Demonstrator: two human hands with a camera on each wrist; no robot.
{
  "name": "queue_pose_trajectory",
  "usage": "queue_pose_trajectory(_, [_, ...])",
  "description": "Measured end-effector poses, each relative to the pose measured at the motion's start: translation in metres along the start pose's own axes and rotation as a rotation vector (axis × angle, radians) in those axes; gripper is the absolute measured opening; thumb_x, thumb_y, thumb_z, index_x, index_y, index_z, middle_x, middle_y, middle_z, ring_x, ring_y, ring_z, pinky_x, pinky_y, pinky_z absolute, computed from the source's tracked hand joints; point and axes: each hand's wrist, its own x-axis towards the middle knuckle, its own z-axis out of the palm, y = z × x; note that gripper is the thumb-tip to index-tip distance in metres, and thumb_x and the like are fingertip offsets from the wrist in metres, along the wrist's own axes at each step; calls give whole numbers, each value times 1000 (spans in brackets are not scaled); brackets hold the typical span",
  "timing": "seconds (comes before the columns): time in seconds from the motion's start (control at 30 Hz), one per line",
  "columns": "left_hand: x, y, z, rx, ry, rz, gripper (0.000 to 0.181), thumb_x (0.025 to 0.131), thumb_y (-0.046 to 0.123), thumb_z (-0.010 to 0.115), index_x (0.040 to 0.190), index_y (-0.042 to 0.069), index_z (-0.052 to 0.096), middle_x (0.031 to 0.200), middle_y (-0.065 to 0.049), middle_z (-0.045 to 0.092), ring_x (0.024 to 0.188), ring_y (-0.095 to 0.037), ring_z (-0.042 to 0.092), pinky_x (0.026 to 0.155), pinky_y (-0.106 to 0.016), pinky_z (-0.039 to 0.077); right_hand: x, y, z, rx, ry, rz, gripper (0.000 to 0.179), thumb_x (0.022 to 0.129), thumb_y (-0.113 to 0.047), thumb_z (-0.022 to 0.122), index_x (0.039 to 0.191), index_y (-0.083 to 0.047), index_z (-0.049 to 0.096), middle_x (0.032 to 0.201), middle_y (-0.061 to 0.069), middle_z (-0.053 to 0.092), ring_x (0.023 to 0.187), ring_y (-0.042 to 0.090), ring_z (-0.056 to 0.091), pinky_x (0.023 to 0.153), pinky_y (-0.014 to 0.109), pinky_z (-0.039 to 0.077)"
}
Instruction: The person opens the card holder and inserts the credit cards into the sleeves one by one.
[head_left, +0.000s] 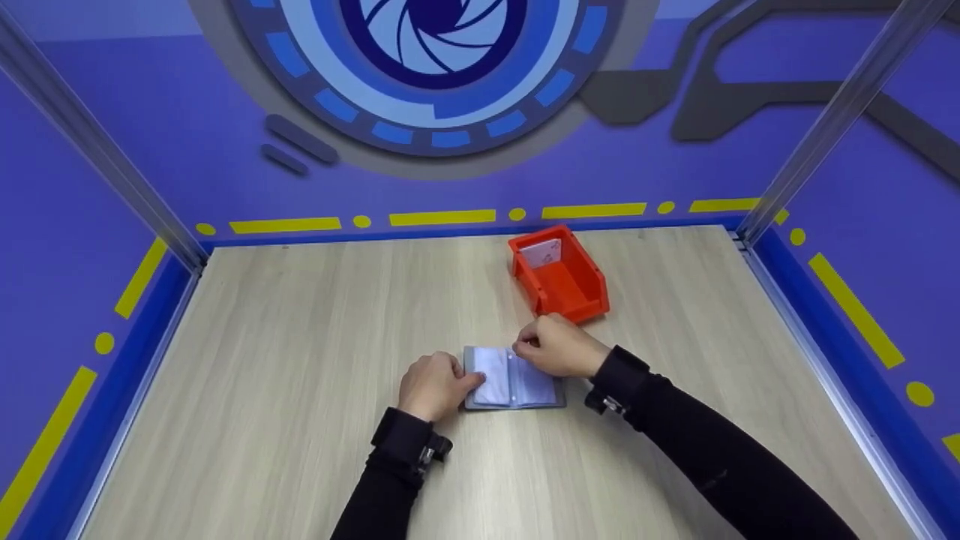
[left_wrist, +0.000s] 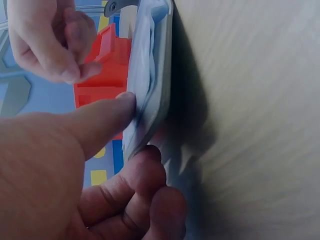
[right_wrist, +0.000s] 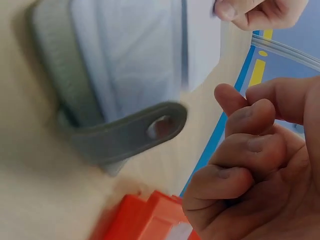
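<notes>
Left fingers (head_left: 447,365) grip open booklet (head_left: 493,384), right fingers (head_left: 528,331) curled above, red bin (head_left: 568,290) beyond

There is one booklet (head_left: 491,379), one bin (head_left: 590,274), one table (head_left: 300,315), two wristbands (head_left: 401,435) and two sets of fingers (right_wrist: 250,151).

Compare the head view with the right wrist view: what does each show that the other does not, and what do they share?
Only the head view shows the round wall emblem, the black sleeves and the wrist bands. Only the right wrist view shows the grey strap with its round snap. Both show the open booklet, the red bin, the table, the left grip and the right grip.
</notes>
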Motion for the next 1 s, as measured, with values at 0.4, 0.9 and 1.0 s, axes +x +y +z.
queue_pose_trajectory(0.4, [-1, 0, -1, -13, -13, -3, 42, 95, 36, 86, 70, 17, 60, 68, 6, 53, 62, -15, 50, 58, -32, 35, -13, 9, -20, -18, -10, 37, 22, 107, -24, 69, 101, -10, 85, 71, -4, 61, 66, 14, 57, 65, 28, 50])
queue_pose_trajectory(0.9, [-1, -1, -1, -25, -27, 0, 42, 95, 35, 85, 68, 18, 59, 66, 6, 53, 61, -15, 50, 57, -32, 36, 15, 10, -90, -165, 200, 149, 21, 103, -21, 71, 103, -3, 82, 95, 12, 77, 82, 25, 67, 80, 40, 60])
queue_pose_trajectory(1.0, [-1, 0, -1, -30, -31, -10, 42, 95, 35, 85, 68, 18, 58, 66, 6, 53, 61, -15, 50, 58, -32, 35, 28, 18, -101, -183, 208, 177, 20, 102, -20, 72, 103, -2, 80, 95, 13, 76, 81, 25, 65, 77, 38, 55])
